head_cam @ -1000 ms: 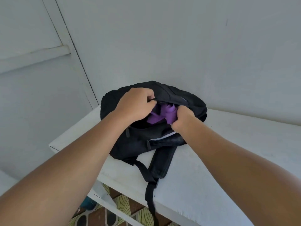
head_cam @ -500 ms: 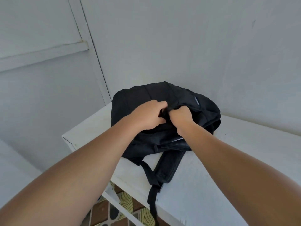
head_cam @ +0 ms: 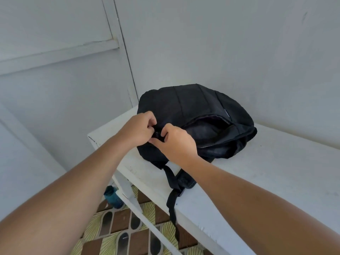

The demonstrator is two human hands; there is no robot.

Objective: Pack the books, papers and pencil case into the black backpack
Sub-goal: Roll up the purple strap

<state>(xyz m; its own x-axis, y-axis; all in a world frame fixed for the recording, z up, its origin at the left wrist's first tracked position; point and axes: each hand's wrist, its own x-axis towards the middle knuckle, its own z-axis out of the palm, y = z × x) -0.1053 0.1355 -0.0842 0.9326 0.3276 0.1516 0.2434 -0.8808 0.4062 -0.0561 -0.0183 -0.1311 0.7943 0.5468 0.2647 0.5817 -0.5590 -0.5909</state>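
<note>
The black backpack (head_cam: 195, 111) lies on the left end of a white table (head_cam: 276, 173), its top opening gaping to the right with a dark inside. Both my hands meet at the left end of that opening. My left hand (head_cam: 137, 128) pinches the black fabric there. My right hand (head_cam: 173, 143) pinches a small black piece beside it, probably the zipper pull. No books, papers or pencil case are visible; a faint purple edge shows at the opening's rim. A black strap (head_cam: 173, 197) hangs over the table's front edge.
White walls close in behind and to the left of the table. A teal bottle (head_cam: 112, 196) stands on the patterned tile floor (head_cam: 117, 232) under the table's left end, beside a white table leg (head_cam: 128, 190).
The purple item seen a second ago is now inside the bag and nearly out of sight. Both hands have shifted from the middle of the opening to its left end.
</note>
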